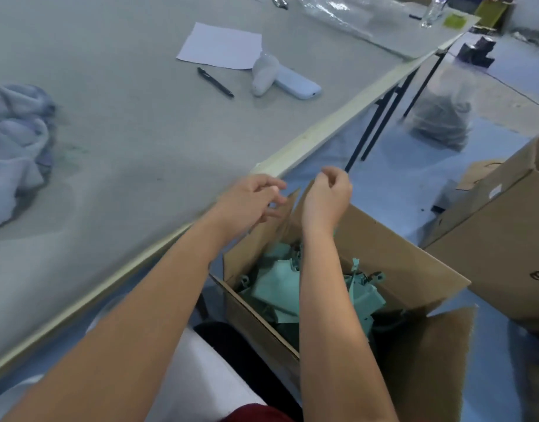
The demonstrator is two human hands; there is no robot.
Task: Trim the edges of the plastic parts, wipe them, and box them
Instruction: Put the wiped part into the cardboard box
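Note:
An open cardboard box (pixel 384 242) stands on the floor beside the table, holding several teal plastic parts (pixel 277 284) in a loose pile. Both my hands hover over its far left corner. My left hand (pixel 253 199) has loosely bent fingers, with the tips at the upper corner of the box's left flap (pixel 280 223); the motion blur hides any grip. My right hand (pixel 329 196) is raised just right of that flap, its fingers curled inward, and I see nothing in it. A crumpled blue-grey cloth (pixel 15 147) lies on the table at the far left.
The grey table (pixel 140 132) carries a paper sheet (pixel 219 45), a black pen (pixel 215 82), a pale phone (pixel 298 85) and a small white bag (pixel 263 73). A second cardboard box (pixel 506 226) stands at the right. A clear bag of dark items (pixel 442 120) sits on the floor.

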